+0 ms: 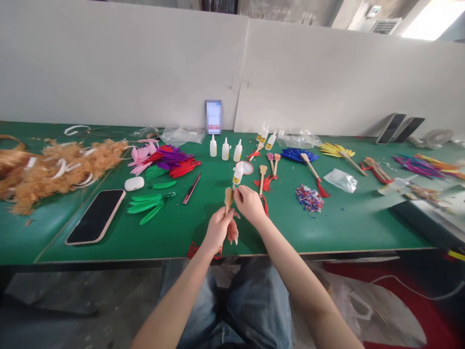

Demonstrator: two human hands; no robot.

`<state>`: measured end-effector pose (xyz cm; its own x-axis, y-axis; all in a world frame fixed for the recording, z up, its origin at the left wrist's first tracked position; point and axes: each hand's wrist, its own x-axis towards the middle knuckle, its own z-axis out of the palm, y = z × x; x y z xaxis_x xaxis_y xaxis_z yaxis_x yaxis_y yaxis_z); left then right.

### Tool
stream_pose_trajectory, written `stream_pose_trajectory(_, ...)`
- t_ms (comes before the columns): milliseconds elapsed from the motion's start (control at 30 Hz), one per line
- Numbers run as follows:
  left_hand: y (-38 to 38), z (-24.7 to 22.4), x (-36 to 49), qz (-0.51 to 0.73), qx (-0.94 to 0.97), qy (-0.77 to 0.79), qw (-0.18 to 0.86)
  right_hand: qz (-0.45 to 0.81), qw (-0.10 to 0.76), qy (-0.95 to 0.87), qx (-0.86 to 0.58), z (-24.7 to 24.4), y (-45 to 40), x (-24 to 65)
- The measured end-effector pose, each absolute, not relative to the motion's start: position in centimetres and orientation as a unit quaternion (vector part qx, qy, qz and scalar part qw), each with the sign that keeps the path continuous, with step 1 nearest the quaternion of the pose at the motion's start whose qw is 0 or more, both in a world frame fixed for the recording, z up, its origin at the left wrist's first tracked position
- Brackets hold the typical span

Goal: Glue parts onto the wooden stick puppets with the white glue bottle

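In my left hand (218, 227) is a wooden fan handle (228, 197), its wide pale head pointing up and away from me. A red tassel (193, 250) hangs below that hand near the table's front edge. My right hand (250, 203) is closed in a pinch beside the handle's head; whatever its fingertips may hold is too small to make out. Just beyond the right fingers stands a small white glue bottle (238, 174), in front of a round white dish with a red rim (245, 168). More wooden handles with red tassels (262, 175) lie to the right.
Several glue bottles (225, 150) and a propped phone (214, 116) stand at the back. Green feathers (147, 202), a pen-like tool (192, 188) and a dark phone (96, 215) lie left. Rightward are a blue feather fan (300, 154), coloured bits (309, 198) and a plastic bag (340, 180).
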<state>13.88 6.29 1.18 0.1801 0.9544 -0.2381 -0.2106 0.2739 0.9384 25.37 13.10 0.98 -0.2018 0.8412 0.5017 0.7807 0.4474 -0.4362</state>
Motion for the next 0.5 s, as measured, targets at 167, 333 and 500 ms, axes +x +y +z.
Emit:
stream_pose_trajectory(167, 6.19, 1.3, 13.83, 0.445, 0.409, 0.459, 0.651, 0.025, 0.366, -0.75, -0.551, 1.06, 12.91, 25.63)
stream_pose_trajectory(333, 6.1, 1.27, 13.82, 0.45, 0.408, 0.458, 0.649, 0.054, 0.376, -0.727, -0.571, 1.38, 12.77, 25.62)
stream_pose_trajectory(500, 6.04, 1.33, 13.89, 0.455, 0.407, 0.457, 0.647, 0.145, 0.401, -0.722, -0.546, 1.58, 12.78, 25.62)
